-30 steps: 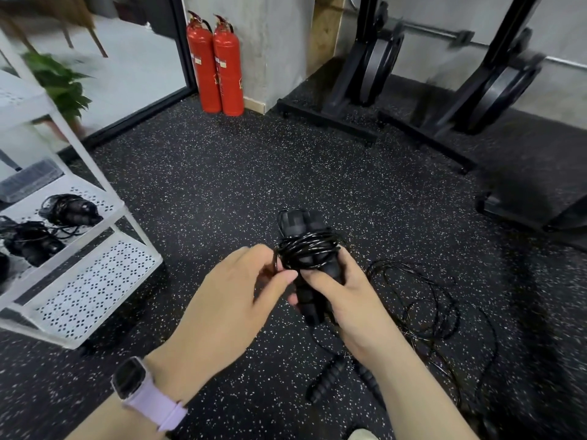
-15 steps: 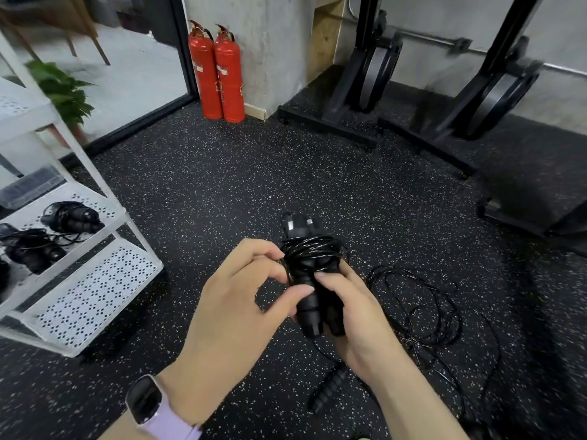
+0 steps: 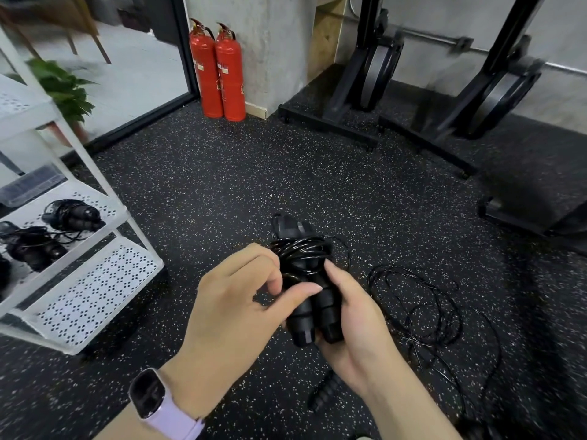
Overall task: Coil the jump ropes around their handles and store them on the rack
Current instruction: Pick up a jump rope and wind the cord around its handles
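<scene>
My right hand (image 3: 352,322) grips the two black handles of a jump rope (image 3: 313,309), held side by side, with the black cord coiled round their upper part (image 3: 301,252). My left hand (image 3: 235,309) is at the coil, its fingers and thumb pinching the cord against the handles. Another black jump rope (image 3: 422,312) lies loose on the floor to the right, one of its handles (image 3: 324,395) showing below my right wrist. The white rack (image 3: 95,281) stands at the left; two coiled ropes (image 3: 74,214) (image 3: 31,246) lie on its middle shelf.
The floor is black speckled rubber. Two red fire extinguishers (image 3: 219,71) stand by a concrete pillar at the back. Black gym machines with long floor feet (image 3: 425,100) fill the back right. A potted plant (image 3: 63,87) sits behind the rack. The rack's lowest shelf is perforated white metal.
My left thumb has slid down across the handles while its fingers stay at the coil. The bundle sits slightly lower in my right hand, and my view has shifted a little.
</scene>
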### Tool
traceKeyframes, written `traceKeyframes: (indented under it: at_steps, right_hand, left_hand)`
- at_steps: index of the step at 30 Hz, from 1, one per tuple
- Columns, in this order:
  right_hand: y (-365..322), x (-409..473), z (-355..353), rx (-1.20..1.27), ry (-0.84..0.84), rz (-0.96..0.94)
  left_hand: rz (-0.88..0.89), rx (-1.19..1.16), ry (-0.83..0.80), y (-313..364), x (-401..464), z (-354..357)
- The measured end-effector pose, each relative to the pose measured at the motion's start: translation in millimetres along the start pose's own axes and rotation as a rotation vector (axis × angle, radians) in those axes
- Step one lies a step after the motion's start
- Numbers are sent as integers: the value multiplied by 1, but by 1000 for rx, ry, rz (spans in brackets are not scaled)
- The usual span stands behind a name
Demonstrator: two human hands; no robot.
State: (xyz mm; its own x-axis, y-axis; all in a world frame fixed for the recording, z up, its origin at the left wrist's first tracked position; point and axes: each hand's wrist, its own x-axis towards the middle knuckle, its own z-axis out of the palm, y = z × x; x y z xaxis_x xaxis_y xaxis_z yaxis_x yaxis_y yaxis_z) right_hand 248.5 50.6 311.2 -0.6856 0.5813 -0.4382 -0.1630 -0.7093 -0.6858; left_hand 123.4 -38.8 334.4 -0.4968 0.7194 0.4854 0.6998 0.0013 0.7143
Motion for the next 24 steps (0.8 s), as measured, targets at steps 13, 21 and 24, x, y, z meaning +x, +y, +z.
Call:
traceKeyframes:
  at_steps: [13,21,24]
  right_hand:
    - [-10,-2,-4,23,95,-66]
    - [-5,0,-10,-221,-113,-88]
    - [-4,1,-16,-276,-188,-99]
  left_hand:
    - [183,91,-399,-9,2,-5]
    - [-173,-145,-362,-13,7,-8]
    - [-215,-137,-357,-14,8,-8]
